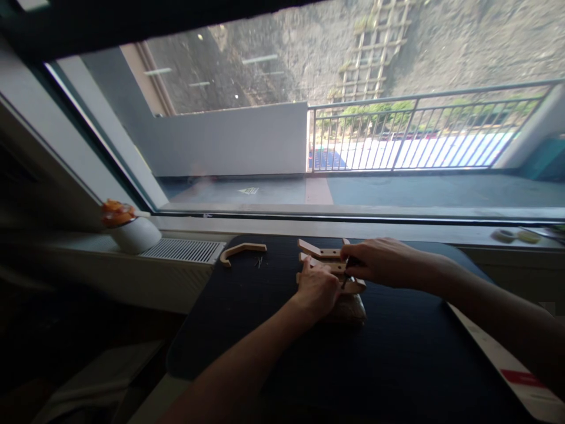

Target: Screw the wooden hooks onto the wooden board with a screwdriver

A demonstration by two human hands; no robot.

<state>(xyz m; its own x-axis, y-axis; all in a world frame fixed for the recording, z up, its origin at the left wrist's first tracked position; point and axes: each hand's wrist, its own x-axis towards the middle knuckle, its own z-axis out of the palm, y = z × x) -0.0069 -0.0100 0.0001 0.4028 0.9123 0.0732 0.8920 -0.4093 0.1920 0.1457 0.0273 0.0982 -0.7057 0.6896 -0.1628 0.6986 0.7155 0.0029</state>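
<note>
Left forearm (260,347), bare, enters from seven o'clock, angled toward one. Left hand (318,290) is palm-down, index finger (307,265) raised toward eleven o'clock. Right forearm (468,294), also bare, enters from four o'clock, directed toward ten. Right hand (380,262) lies at two o'clock of the left, fingers curled in a grip, knuckles uppermost.
</note>
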